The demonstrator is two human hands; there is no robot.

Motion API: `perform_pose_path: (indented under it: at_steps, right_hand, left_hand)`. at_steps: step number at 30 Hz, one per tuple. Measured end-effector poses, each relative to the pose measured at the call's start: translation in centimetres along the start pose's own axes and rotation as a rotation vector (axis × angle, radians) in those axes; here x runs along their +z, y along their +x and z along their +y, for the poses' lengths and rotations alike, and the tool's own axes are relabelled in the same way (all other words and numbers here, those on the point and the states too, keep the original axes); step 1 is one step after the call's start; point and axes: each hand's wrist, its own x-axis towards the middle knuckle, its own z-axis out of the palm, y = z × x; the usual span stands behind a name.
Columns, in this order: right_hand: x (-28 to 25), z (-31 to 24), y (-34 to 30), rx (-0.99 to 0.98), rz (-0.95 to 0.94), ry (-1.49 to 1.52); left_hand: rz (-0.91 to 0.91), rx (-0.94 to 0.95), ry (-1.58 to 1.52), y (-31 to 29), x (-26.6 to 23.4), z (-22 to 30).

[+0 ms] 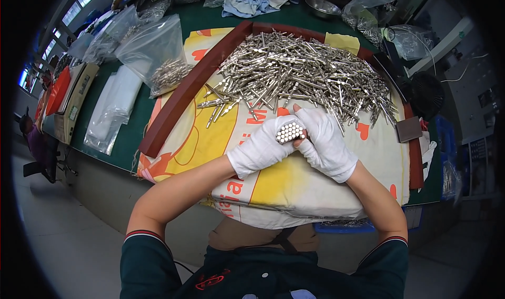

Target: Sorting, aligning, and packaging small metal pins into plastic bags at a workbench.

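My two white-gloved hands meet over the cloth in front of a large heap of thin metal pins (300,67). Wrapped round a tight bundle of metal pins (289,132), my left hand (263,143) is closed, and the round pin ends face up toward me. My right hand (326,143) presses against the bundle's right side, its bare thumb and fingertips touching the pins. Whether a pin sits separately in the right fingers is hidden. The patterned cloth (300,186) lies under both hands.
Dark red wooden bars (197,88) frame the heap at left, back and right. A clear bag of pins (171,73) and flat plastic bags (111,109) lie left. A metal bowl (323,7) and blue cloths (251,1) stand at the back, a black fan (425,92) at right.
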Motion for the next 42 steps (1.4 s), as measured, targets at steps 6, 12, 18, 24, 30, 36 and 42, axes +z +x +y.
perform_pose_path:
  at_steps: [6, 12, 18, 24, 30, 36, 42]
  right_hand:
    - [-0.4, -0.8, 0.2, 0.054, 0.043, 0.037]
    - [0.0, -0.3, 0.2, 0.064, 0.119, 0.077]
    - [-0.7, -0.6, 0.2, 0.041, 0.161, 0.120]
    - [-1.2, -1.6, 0.9, -0.117, 0.117, -0.068]
    - [-1.1, -0.2, 0.4, 0.003, 0.148, -0.118]
    - [-1.2, -0.6, 0.4, 0.000, 0.163, -0.041]
    - [-1.3, -0.6, 0.2, -0.011, 0.158, -0.024]
  left_hand:
    - [-0.007, -0.027, -0.047, -0.1, -0.1, -0.4]
    - [-0.021, -0.091, -0.055, -0.2, -0.1, 0.6]
    - [-0.016, -0.071, -0.030, -0.1, -0.3, 0.4]
    - [0.010, -0.166, -0.101, -0.1, 0.0, 1.0]
    - [-0.020, -0.056, 0.067, -0.2, -0.1, 0.3]
    - [0.005, 0.072, 0.128, -0.5, 0.1, -0.6]
    - [-0.040, -0.026, 0.109, -0.5, 0.0, 0.0]
